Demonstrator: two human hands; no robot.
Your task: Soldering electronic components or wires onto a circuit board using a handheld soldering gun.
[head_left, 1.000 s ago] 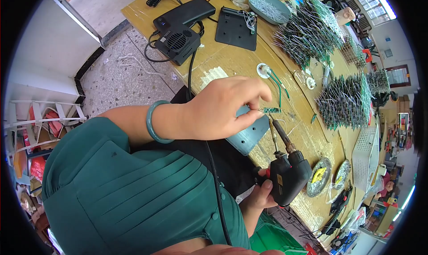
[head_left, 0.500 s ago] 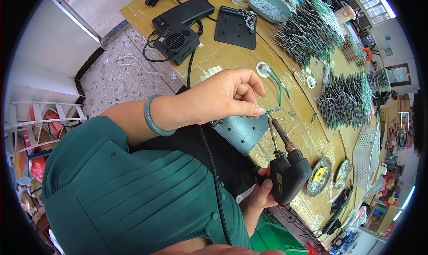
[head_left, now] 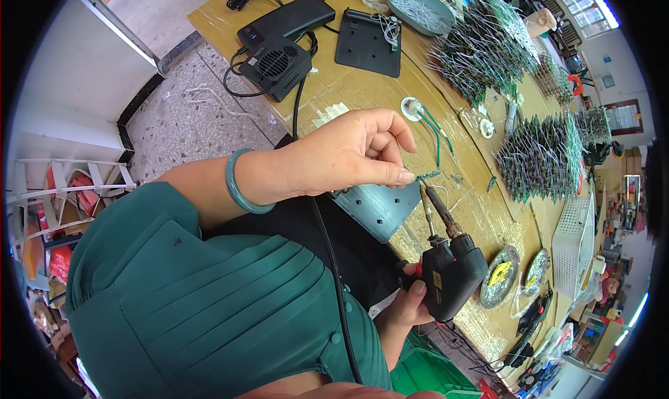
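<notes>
My left hand point(head_left: 362, 148), a bangle on its wrist, pinches one end of a small narrow green circuit board point(head_left: 428, 175) between thumb and forefinger. A green wire point(head_left: 438, 148) comes down to the board's far end; whether it is joined there I cannot tell. It runs from a small white round part point(head_left: 412, 108) lying on the table. Below the board, my right hand point(head_left: 411, 305) is closed round the grip of a black soldering gun point(head_left: 451, 277). The gun's two slim front rods point up, their tips at or just under the board; contact is unclear.
A metal plate point(head_left: 376, 207) lies under my left hand. Dense stacks of wired circuit boards point(head_left: 540, 158) stand at the right, near a white perforated basket point(head_left: 573, 246). Round metal dishes point(head_left: 490, 294) hold yellow pieces. A black fan device point(head_left: 279, 68) and blue-grey tray point(head_left: 446, 19) sit farther off.
The circuit board has tilted slightly between my left fingers, and the green wire's lower end has shifted a little. The soldering gun stays almost where it was.
</notes>
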